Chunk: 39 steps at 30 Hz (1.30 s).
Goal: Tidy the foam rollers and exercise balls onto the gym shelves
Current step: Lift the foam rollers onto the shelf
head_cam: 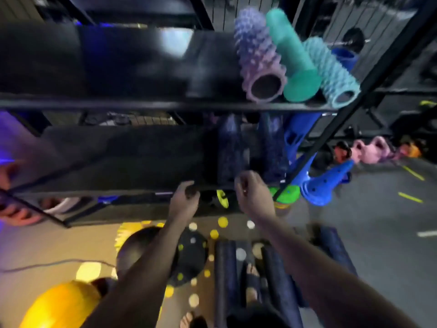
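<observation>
The frame is blurred. My left hand (185, 197) hangs with fingers curled at the front edge of the black middle shelf (118, 159). A dark patch lies under its fingertips. My right hand (250, 188) is loosely curled and holds nothing, right at the near ends of two dark blue rollers (230, 147) lying on that shelf. On the top shelf lie a purple knobbly roller (260, 58), a teal smooth roller (295, 65) and a light blue ridged roller (331, 72). On the floor are three dark rollers (224, 275), a yellow ball (59, 306) and a dark ball (134, 249).
Blue cones (326, 185) and a green disc (287, 194) sit by the shelf's right post. Pink kettlebells (373, 150) stand on the floor beyond. A black dotted mat (191, 254) lies under my arms. My bare feet (251, 280) stand between the rollers. Another person's hand (16, 215) shows at the left edge.
</observation>
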{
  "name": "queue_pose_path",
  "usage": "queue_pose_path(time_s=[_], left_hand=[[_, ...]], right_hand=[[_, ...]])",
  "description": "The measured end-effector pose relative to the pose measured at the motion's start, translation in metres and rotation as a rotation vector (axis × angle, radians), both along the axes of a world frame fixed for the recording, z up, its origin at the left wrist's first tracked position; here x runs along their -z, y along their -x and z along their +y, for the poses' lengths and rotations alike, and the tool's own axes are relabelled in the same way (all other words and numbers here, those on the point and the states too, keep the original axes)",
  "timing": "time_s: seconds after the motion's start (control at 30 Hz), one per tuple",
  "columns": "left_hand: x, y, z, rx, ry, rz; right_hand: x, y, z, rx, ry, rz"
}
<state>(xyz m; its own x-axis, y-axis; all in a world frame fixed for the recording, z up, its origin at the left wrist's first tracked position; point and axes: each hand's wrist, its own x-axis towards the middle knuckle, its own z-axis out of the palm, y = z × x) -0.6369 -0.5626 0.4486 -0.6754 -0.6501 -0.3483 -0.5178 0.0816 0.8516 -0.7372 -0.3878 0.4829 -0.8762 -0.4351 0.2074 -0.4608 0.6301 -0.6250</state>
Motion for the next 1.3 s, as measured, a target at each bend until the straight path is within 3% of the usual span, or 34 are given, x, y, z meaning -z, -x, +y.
queue_pose_path(time_s=[0.17, 0.3, 0.47, 0.63, 0.73, 0.87, 0.97, 1.03, 1.1, 1.13, 1.2, 1.3], left_hand=[[0.108, -0.070, 0.037, 0.148, -0.216, -0.379], [0.150, -0.113, 0.060, 0.119, -0.442, -0.428], [0.253, -0.124, 0.073, 0.035, -0.526, -0.412], [0.458, -0.116, 0.102, 0.120, -0.591, -0.579], [0.590, -0.118, 0.135, 0.239, -0.410, -0.746], [0.730, -0.153, 0.162, 0.056, -0.528, -0.747], [0.812, -0.195, 0.179, -0.082, -0.648, -0.695], [0.779, -0.194, 0.180, -0.214, -0.621, -0.769], [0.740, -0.194, 0.180, -0.175, -0.524, -0.876], [0.710, -0.185, 0.180, -0.200, -0.606, -0.817], [0.639, -0.163, 0.177, -0.245, -0.693, -0.764], [0.522, -0.161, 0.166, -0.332, -0.868, -0.748]], right_hand=[[0.128, -0.079, 0.062, 0.083, -0.422, -0.569], [0.196, -0.109, 0.097, 0.205, -0.572, -0.868], [0.319, -0.116, 0.103, 0.190, -0.671, -1.054], [0.501, -0.127, 0.110, 0.133, -0.676, -1.176], [0.615, -0.142, 0.124, 0.023, -0.658, -1.187], [0.754, -0.181, 0.143, 0.155, -0.445, -1.314], [0.820, -0.195, 0.149, 0.205, -0.337, -1.351], [0.835, -0.196, 0.153, 0.233, -0.326, -1.302], [0.822, -0.193, 0.156, 0.233, -0.369, -1.270], [0.803, -0.189, 0.158, 0.238, -0.411, -1.257], [0.743, -0.177, 0.161, 0.202, -0.519, -1.256], [0.594, -0.145, 0.143, 0.012, -0.648, -1.240]])
